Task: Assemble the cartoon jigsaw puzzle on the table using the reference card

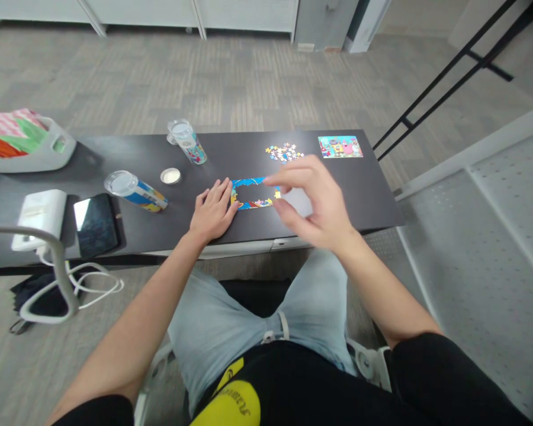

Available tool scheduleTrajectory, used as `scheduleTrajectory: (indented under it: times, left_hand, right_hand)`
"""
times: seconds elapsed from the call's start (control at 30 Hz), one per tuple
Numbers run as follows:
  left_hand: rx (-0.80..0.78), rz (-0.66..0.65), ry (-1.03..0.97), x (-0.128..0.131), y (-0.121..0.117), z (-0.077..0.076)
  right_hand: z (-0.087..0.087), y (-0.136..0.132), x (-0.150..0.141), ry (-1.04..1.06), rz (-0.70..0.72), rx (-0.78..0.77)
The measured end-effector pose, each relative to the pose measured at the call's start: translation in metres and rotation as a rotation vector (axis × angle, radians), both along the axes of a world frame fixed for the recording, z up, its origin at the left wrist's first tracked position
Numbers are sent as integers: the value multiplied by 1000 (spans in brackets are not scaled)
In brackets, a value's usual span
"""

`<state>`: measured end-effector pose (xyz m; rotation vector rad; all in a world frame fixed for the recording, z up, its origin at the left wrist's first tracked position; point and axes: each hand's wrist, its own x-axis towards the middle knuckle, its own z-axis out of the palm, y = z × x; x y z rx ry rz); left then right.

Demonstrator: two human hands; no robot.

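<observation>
Jigsaw puzzle border [247, 181]: outline looks joined, centre unfilled.
Black desk [359, 189] supports all items noted; the border lies flat near its front edge, between the hands. Right hand [315, 201] is half-curled above the border's right end, thumb and forefinger apart, with no piece visible between them. Left hand [213, 213] lies palm down, fingers spread, fingertips at the border's left end. Printed picture card [340, 147] lies flat toward the far right corner; loose jigsaw pieces [284, 153] are heaped to its left, beyond the border. Judged stage: edge work appears done, interior work outstanding. Judged requirement for a next move: a light fingertip pinch on one small piece, the border steadied against shifting.
</observation>
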<state>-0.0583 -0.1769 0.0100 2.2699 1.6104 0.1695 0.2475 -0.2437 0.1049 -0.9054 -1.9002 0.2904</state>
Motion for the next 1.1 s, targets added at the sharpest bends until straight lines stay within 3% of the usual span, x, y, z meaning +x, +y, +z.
scheduleTrajectory:
  times: [0.07,0.17,0.27,0.47,0.57,0.67,0.7,0.73,0.83,0.87,0.93,1.0,1.07,1.1]
  left_hand:
    - [-21,8,19,-1,1,1]
    - [-31,8,64,-3,3,2]
    - [-8,3,81,-2,7,3]
    - [37,-22,28,-4,24,3]
    - [97,27,-4,-4,26,2]
    - [251,14,-43,28,12,-4]
    - [294,-118,-60,49,2,-8]
    - [343,-343,-89,76,-11,-13]
    - [690,-1233,-126,173,-64,-33]
    - [771,-1379,-132,205,-84,-40]
    - [901,-1527,-79,257,-120,-51]
    - [1090,-1672,10,292,-144,-60]
    - [1313,-1709,170,310,-153,-68]
    - [1430,-1665,344,316,-153,-71]
  right_hand:
    - [-42,34,6,-182,-52,-124]
    - [-103,58,18,-429,-158,-345]
    - [-134,66,26,-517,-172,-373]
    - [-130,84,30,-606,-144,-418]
    - [-126,93,35,-581,-124,-435]
    - [-125,110,42,-526,-188,-429]
    - [-124,119,43,-510,-234,-427]
    - [-123,130,44,-492,-287,-423]
    - [-118,170,37,-470,-425,-394]
    - [-117,184,33,-473,-438,-386]
    - [-116,207,22,-482,-453,-365]
    - [-118,221,13,-492,-433,-347]
    - [-123,227,8,-492,-405,-329]
    - [-126,227,7,-489,-398,-321]
